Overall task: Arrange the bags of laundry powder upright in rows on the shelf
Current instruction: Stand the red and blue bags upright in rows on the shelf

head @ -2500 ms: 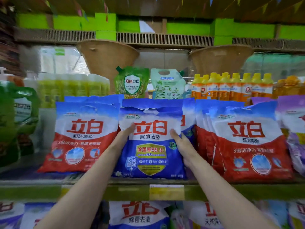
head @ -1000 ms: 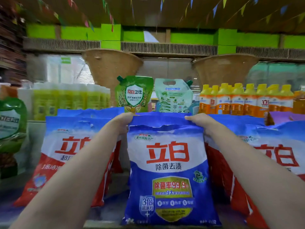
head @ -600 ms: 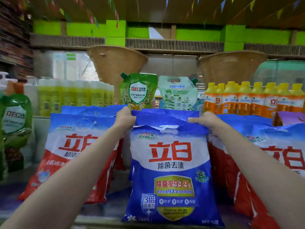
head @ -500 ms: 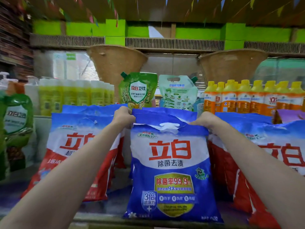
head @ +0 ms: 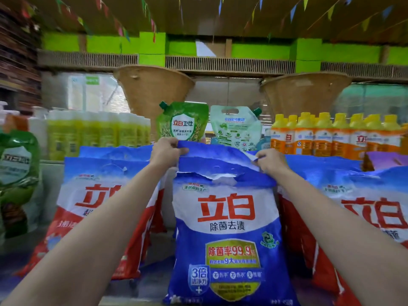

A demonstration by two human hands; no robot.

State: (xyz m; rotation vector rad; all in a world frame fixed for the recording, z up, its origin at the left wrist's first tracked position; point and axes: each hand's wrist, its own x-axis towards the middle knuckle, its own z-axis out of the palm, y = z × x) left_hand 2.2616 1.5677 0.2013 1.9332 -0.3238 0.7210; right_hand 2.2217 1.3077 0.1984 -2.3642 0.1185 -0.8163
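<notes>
A blue and white bag of laundry powder (head: 227,235) stands upright at the front middle of the shelf (head: 154,257). Behind it stands a second blue bag (head: 218,157), its top edge raised. My left hand (head: 165,154) grips that rear bag's top left corner. My right hand (head: 268,161) pinches its top right corner. Red and white bags (head: 103,208) lean upright to the left, and more red and white bags (head: 364,219) stand to the right.
Behind the bags stand yellow-green bottles (head: 97,135), a green refill pouch (head: 183,122), a pale green pouch (head: 236,129) and orange bottles (head: 331,135). A green pouch (head: 17,164) sits at far left. Two woven baskets (head: 152,89) hang above. A gap lies between the left bags and the blue ones.
My hands went from the front blue bag's sides to the bag tops, and now hold the rear blue bag's top edge, pulled up. The camera came closer.
</notes>
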